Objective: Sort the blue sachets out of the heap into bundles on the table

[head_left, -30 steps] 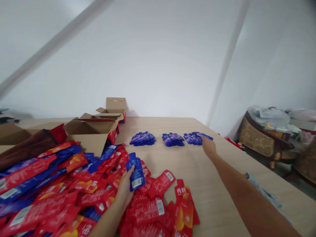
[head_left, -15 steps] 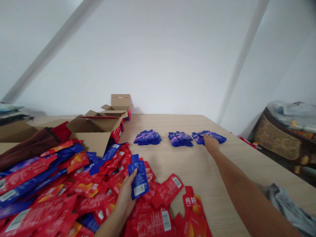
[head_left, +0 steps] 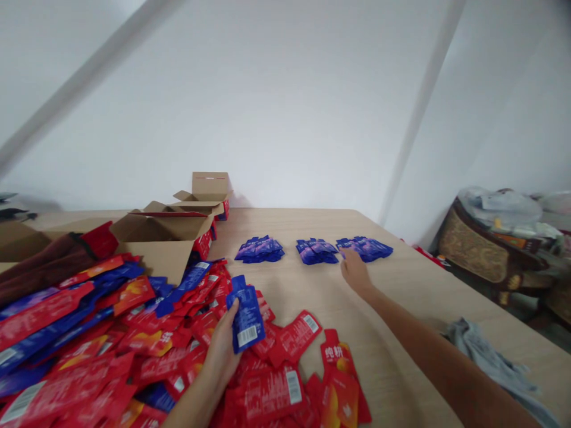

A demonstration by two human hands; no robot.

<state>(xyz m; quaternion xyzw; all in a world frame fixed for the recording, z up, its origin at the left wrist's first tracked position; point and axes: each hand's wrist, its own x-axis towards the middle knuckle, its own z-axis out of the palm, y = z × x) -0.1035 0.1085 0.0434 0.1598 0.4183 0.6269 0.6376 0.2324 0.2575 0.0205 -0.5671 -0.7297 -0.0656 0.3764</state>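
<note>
My left hand (head_left: 226,336) grips a blue spouted pouch (head_left: 247,318) with its barcode side up, thumb on the near edge. Beneath it spreads a heap of red pouches (head_left: 156,342) with some blue ones mixed in. Out over the table, my right hand (head_left: 355,270) holds nothing that I can see, its index finger stretched forward. It is just in front of the right pile of blue-purple pouches (head_left: 368,246). Farther left lie a middle pile of blue pouches (head_left: 316,251) and a left pile of blue pouches (head_left: 260,249).
Open cardboard boxes (head_left: 156,252) stand at the left behind the heap, with another open box (head_left: 210,185) near the wall. A brown cloth (head_left: 47,267) lies over the heap's left. On the right are a grey cloth (head_left: 484,353) and a patterned chair (head_left: 473,238) piled with bags.
My right hand has drawn back and left, off the right pile of pouches. My left hand still holds the blue pouch. The view has shifted slightly to the right.
</note>
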